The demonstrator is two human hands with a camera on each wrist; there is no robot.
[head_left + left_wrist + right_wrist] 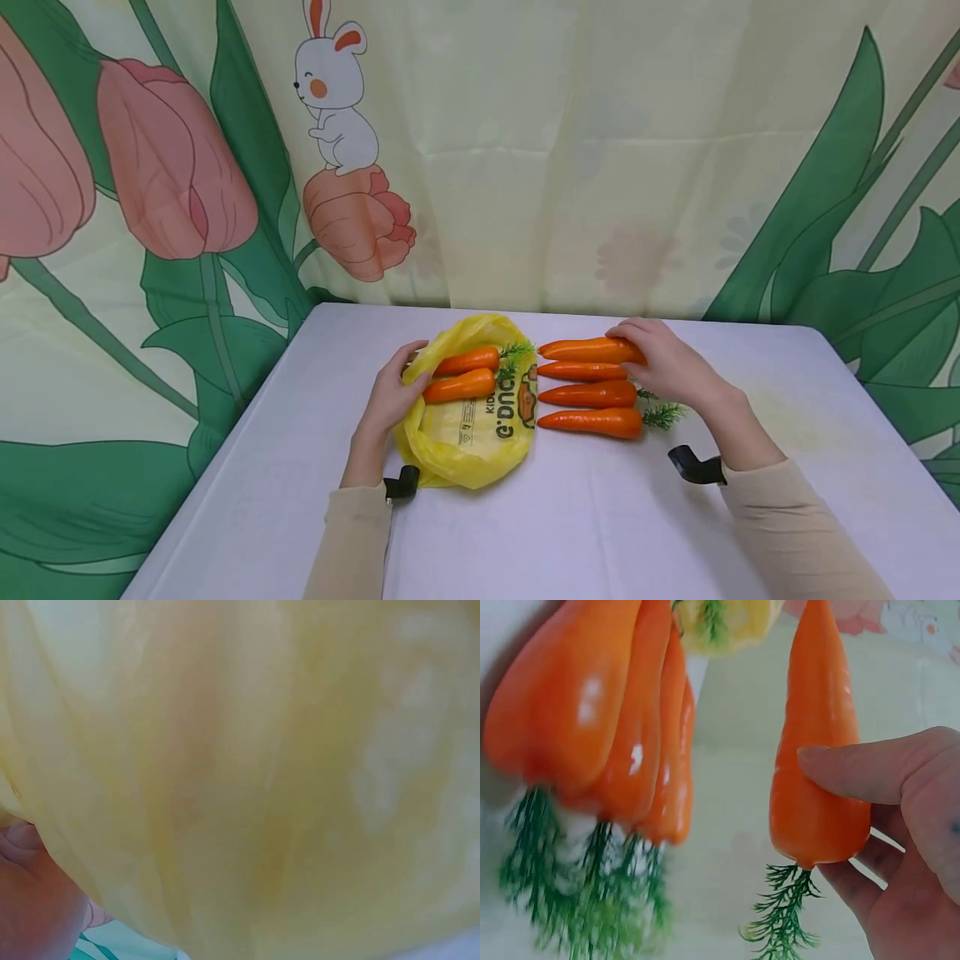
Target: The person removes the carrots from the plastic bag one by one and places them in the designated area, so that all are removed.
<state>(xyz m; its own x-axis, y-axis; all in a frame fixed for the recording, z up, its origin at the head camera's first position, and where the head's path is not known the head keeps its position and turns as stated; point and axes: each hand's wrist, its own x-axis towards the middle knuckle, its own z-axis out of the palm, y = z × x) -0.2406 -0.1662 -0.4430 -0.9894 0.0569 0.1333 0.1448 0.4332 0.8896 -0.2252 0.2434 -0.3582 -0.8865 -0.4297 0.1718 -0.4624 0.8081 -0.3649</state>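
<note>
My right hand [663, 360] grips an orange carrot [821, 772] near its thick, leafy end, thumb on one side and fingers behind. In the right wrist view it is apart from the other carrots [562, 705], which lie in a row, green tops on the right in the head view. My left hand [393, 387] holds the left rim of a yellow plastic bag [480, 471], thumb on the inner side. Two carrots [461, 386] lie in the bag's mouth with their leafy ends to the right. Yellow plastic [247, 780] fills most of the left wrist view and hides the left fingertips.
A white-covered table [525, 533] bears everything. Behind its far edge hangs a curtain [510, 167] printed with tulips and a rabbit. Black wrist mounts [697, 467] stick out inward from both wrists.
</note>
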